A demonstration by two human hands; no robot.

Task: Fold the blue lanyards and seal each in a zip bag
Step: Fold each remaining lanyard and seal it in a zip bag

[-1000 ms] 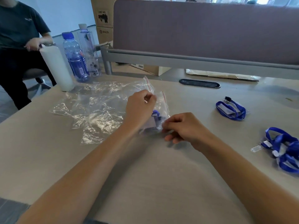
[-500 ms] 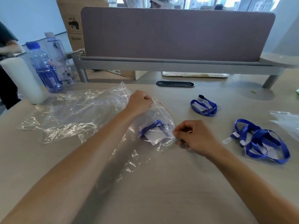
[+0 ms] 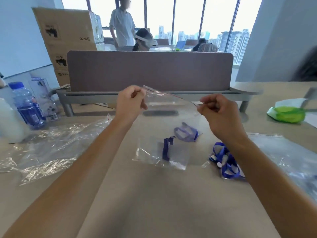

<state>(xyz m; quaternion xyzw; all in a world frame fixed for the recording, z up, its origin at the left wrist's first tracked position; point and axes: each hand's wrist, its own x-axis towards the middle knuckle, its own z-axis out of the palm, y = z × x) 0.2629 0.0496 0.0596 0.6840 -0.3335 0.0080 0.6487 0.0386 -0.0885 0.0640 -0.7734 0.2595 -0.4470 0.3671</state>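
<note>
A clear zip bag (image 3: 171, 121) hangs in the air above the table, held by its red-lined top edge. My left hand (image 3: 131, 100) pinches the bag's left top corner and my right hand (image 3: 215, 110) pinches the right top corner. A folded blue lanyard (image 3: 167, 148) sits inside, near the bottom of the bag. A second folded blue lanyard (image 3: 187, 133) lies on the table behind the bag, seen through the plastic. A loose pile of blue lanyards (image 3: 226, 160) lies on the table below my right wrist.
Empty clear bags (image 3: 48, 145) are spread on the table's left, more plastic (image 3: 283, 157) on its right. A white roll (image 3: 8, 124) and two water bottles (image 3: 28, 107) stand far left. A green packet (image 3: 288, 112) lies far right. A grey desk divider (image 3: 149, 71) stands behind, with people and boxes beyond.
Both hands have lifted the bag off the table and spread apart along its top edge. The lanyard has slid to the bag's bottom. The view has tilted up.
</note>
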